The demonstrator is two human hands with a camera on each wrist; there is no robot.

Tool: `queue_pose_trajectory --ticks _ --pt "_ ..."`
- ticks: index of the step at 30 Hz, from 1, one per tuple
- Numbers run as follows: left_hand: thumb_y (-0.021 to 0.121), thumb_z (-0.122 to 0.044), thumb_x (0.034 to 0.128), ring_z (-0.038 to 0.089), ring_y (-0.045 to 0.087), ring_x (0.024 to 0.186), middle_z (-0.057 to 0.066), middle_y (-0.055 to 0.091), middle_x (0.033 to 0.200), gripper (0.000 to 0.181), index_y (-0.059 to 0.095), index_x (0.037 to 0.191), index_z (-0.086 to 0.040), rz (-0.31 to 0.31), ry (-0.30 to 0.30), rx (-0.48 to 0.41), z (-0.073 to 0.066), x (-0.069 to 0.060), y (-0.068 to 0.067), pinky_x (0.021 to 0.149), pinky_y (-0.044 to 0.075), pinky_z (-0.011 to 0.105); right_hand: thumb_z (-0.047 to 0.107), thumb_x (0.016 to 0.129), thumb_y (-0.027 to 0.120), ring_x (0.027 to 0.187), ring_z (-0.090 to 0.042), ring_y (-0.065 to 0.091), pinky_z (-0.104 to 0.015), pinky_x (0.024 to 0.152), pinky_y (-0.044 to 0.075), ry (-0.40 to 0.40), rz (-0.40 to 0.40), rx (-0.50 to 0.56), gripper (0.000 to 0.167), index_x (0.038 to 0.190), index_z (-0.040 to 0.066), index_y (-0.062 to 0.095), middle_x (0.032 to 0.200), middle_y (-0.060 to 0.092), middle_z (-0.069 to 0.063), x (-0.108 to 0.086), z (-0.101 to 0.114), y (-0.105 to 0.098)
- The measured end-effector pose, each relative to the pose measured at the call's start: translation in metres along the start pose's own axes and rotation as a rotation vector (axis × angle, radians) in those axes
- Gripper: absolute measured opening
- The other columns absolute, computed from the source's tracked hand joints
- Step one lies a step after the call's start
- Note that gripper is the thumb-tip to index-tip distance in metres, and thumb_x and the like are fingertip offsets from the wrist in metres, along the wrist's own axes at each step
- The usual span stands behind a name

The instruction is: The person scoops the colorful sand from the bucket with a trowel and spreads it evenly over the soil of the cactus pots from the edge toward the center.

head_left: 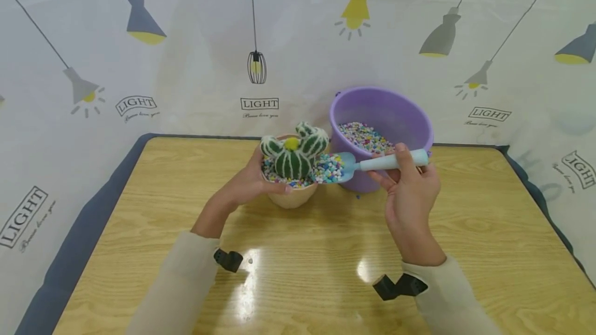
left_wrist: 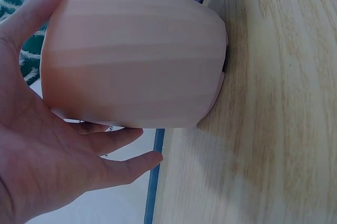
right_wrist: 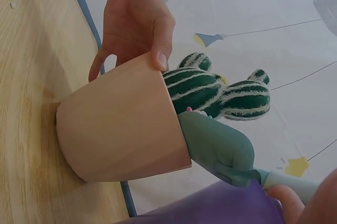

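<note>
A green cactus (head_left: 292,162) with white stripes and a yellow top stands in a pale peach flowerpot (right_wrist: 124,124), amid multicoloured pebbles. My left hand (head_left: 249,180) grips the pot's left side, thumb along the rim. In my right hand (head_left: 412,195) is the pale handle of a light blue hand trowel (head_left: 393,161), pinched between thumb and fingers. Colourful pebbles (head_left: 328,168) lie in its scoop, which is at the pot's right rim beside the cactus. From the right wrist view, the scoop's underside (right_wrist: 218,142) touches or nearly touches the rim.
Behind the trowel, a purple bucket (head_left: 382,97) holds more multicoloured pebbles (head_left: 365,137). One small blue pebble (head_left: 358,197) lies on the wooden table (head_left: 316,252) in front of it. A white sheet printed with lamps (head_left: 195,66) hangs along the back and sides.
</note>
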State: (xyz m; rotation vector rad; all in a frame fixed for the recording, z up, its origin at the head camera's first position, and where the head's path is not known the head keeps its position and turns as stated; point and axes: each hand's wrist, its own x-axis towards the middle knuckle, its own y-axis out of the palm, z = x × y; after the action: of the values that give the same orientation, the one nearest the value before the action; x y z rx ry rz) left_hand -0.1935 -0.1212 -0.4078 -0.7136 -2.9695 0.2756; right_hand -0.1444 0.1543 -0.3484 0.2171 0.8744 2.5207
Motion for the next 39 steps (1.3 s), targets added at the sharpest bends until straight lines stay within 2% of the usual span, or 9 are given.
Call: queue_pose_trajectory --ticks 9,16,21,28,39 --pt "0.083 -0.006 0.0734 0.022 0.046 0.129 -0.005 0.04 0.145 0.101 0.021 0.152 -0.026 0.018 0.043 -0.023 -0.001 0.0 0.0 0.107 0.04 0.044 0.012 0.086 0.074 0.071 -0.029 0.073 -0.042 0.057 0.057 -0.061 0.049 -0.054 0.029 0.104 -0.004 0.058 0.083 0.067 -0.017 -0.001 0.001 0.004" --pt "0.083 -0.006 0.0734 0.021 0.046 0.128 -0.006 0.04 0.144 0.101 0.023 0.151 -0.032 0.023 0.035 -0.038 0.001 0.001 0.001 0.107 0.04 0.044 0.011 0.085 0.075 0.067 -0.028 0.072 -0.04 0.056 0.057 -0.102 0.086 -0.066 0.031 0.105 -0.006 0.058 0.083 0.068 -0.018 -0.001 0.002 0.008" --pt "0.083 -0.006 0.0734 0.022 0.046 0.129 -0.006 0.039 0.145 0.102 0.022 0.151 -0.031 0.021 0.031 -0.039 0.0 0.0 0.001 0.106 0.041 0.044 0.01 0.085 0.075 0.066 -0.027 0.072 -0.038 0.053 0.057 -0.127 0.107 -0.078 0.03 0.104 -0.007 0.058 0.083 0.069 -0.019 -0.001 0.002 0.011" --pt "0.083 -0.005 0.073 0.022 0.046 0.129 -0.004 0.04 0.144 0.102 0.022 0.152 -0.025 0.023 0.05 -0.044 0.0 0.002 0.001 0.107 0.04 0.044 0.009 0.085 0.075 0.068 -0.026 0.072 -0.036 0.052 0.057 -0.138 0.114 -0.084 0.031 0.105 -0.007 0.058 0.084 0.069 -0.019 0.0 0.002 0.013" --pt "0.083 -0.007 0.0728 0.022 0.047 0.127 -0.004 0.042 0.143 0.1 0.025 0.15 -0.032 0.017 0.028 -0.034 -0.001 0.0 0.001 0.106 0.041 0.044 0.009 0.082 0.077 0.068 -0.027 0.072 -0.036 0.051 0.056 -0.177 0.111 -0.112 0.031 0.1 -0.007 0.058 0.084 0.07 -0.021 -0.003 0.003 0.015"
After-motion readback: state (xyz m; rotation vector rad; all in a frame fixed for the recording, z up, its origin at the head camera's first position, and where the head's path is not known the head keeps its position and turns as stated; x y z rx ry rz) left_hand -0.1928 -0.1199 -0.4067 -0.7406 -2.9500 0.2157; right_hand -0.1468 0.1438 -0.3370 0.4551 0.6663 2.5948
